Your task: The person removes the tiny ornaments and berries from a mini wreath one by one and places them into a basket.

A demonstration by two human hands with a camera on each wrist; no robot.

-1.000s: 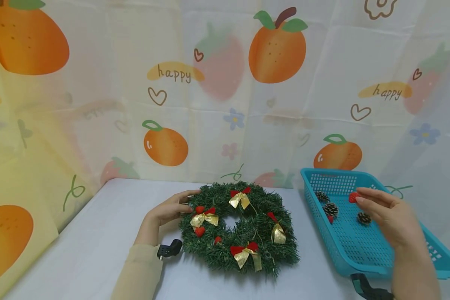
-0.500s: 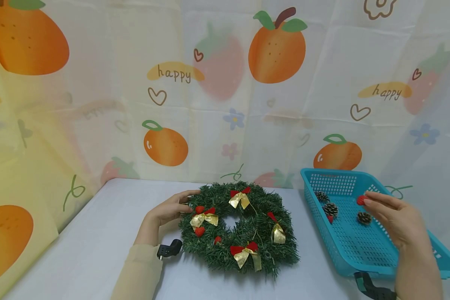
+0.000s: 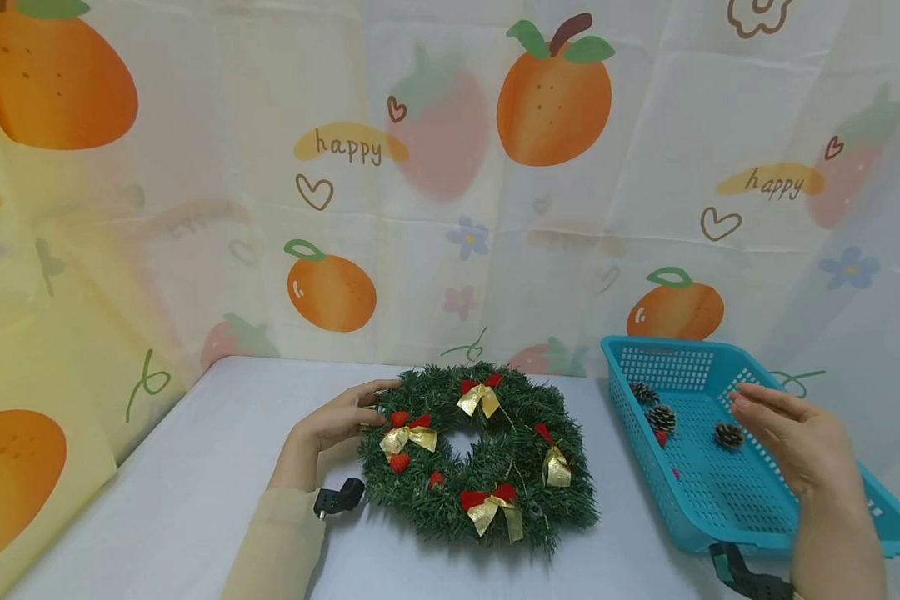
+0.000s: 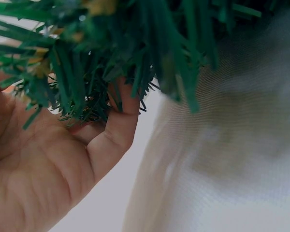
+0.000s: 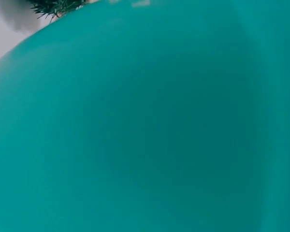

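A green Christmas wreath [image 3: 570, 500] with gold-and-red bows and several small red pieces lies on the white table. My left hand [image 3: 342, 417] grips its left edge; in the left wrist view the fingers [image 4: 121, 125] curl in under the green needles. Over the blue plastic basket [image 3: 648, 475], my right hand [image 3: 802, 442] hovers with its fingers loosely extended and no object showing at the tips. Inside the basket, a small red bit [image 3: 676, 472] shows by the left wall, and a red piece [image 3: 660, 437] lies by the pine cones.
Several pine cones [image 3: 661, 419] sit toward the back of the basket, one of them [image 3: 728, 435] nearer its middle. A fruit-print curtain [image 3: 420, 250] hangs behind the table. Blue basket plastic [image 5: 159, 121] fills most of the right wrist view.
My right hand shifted slightly right, and the red raspberry-like piece at its fingertips is gone from there. A small red bit now shows lower in the basket. My left hand stays put.
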